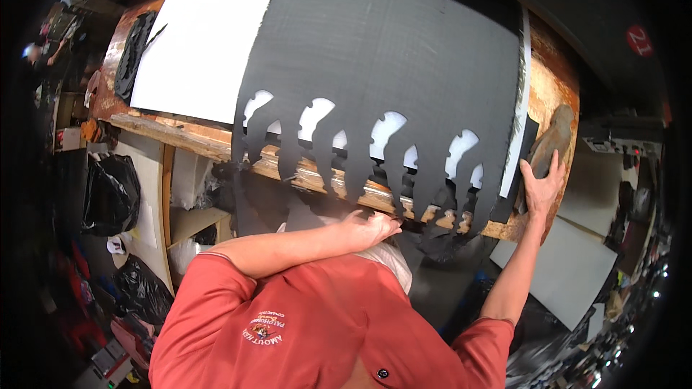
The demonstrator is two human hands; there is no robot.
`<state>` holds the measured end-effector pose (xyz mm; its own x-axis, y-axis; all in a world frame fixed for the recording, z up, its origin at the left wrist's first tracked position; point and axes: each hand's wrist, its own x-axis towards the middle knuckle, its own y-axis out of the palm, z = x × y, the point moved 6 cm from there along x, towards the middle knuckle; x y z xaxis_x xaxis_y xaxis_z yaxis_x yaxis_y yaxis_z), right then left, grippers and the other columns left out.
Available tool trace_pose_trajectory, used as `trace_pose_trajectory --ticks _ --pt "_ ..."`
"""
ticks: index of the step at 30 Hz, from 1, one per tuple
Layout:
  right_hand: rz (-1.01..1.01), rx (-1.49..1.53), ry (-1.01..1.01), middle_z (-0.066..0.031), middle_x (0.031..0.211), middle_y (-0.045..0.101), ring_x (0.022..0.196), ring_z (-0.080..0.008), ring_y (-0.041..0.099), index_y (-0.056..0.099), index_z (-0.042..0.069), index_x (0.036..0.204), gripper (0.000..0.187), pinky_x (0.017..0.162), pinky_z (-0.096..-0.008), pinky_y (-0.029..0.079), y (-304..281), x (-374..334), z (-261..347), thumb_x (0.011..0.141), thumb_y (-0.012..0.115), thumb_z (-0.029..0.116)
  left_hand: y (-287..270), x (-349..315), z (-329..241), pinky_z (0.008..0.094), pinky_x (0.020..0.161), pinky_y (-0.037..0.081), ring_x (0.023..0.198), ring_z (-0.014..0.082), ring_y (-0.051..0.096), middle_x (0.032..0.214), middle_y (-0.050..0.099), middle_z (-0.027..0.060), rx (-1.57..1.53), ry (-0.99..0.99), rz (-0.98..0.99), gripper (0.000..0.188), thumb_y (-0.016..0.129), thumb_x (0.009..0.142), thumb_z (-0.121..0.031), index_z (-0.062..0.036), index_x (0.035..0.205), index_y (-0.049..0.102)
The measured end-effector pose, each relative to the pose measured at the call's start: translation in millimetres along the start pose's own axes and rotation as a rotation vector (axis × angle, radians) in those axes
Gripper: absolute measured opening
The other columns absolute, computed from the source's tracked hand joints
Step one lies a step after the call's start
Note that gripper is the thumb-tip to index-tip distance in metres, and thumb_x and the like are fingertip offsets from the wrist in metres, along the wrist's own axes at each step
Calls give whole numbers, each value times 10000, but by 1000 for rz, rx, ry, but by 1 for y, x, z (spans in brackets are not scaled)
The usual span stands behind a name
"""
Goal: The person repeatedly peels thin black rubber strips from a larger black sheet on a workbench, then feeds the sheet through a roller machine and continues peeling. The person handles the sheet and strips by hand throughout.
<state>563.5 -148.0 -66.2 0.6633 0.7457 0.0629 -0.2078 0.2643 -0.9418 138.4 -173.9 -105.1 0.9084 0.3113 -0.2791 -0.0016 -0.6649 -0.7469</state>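
Observation:
A large dark grey sheet (382,43) lies across the workbench in front of me, with curved strips and cut-out gaps along its near edge. White sheet material (202,43) shows to its left and through the gaps. My left hand (375,229) is at the hanging strips by the near bench edge, its fingers curled; what they hold is hidden. At the right end of the bench, my right hand (544,184) grips the near part of a brown, sole-shaped piece (555,133), thumb on one side and fingers on the other.
A worn wooden bench edge (169,137) runs along the near side. Dark scraps (133,57) lie at the bench's left end. Black plastic bags (112,191) hang and lie at the left near shelves. Pale boards (573,270) lean at the lower right.

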Motion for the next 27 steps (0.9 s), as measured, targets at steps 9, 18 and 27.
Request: trace_pose_trajectory --ticks 9,18,27 --pt "104 819 247 -142 1343 634 1096 -198 638 508 -45 1570 841 963 -321 511 -31 5 5 823 822 182 -131 -88 5 444 1054 573 1224 332 710 1382 694 192 -592 148 72 316 576 1080 -192 -58 1341 696" --pt "307 1180 -123 -197 1529 559 1327 -266 608 456 -70 1589 929 1123 -363 466 -38 -71 245 788 850 188 -245 -121 191 489 1200 451 1464 427 516 1555 557 246 358 -373 -841 584 707 994 -57 -8 1543 513" --pt "356 709 -373 -337 1594 431 1439 -421 502 596 1 1499 989 1184 -484 460 55 -88 466 624 950 293 -244 -131 206 492 1168 474 1379 445 581 1521 578 261 127 -260 -1010 676 752 908 19 33 1537 507"
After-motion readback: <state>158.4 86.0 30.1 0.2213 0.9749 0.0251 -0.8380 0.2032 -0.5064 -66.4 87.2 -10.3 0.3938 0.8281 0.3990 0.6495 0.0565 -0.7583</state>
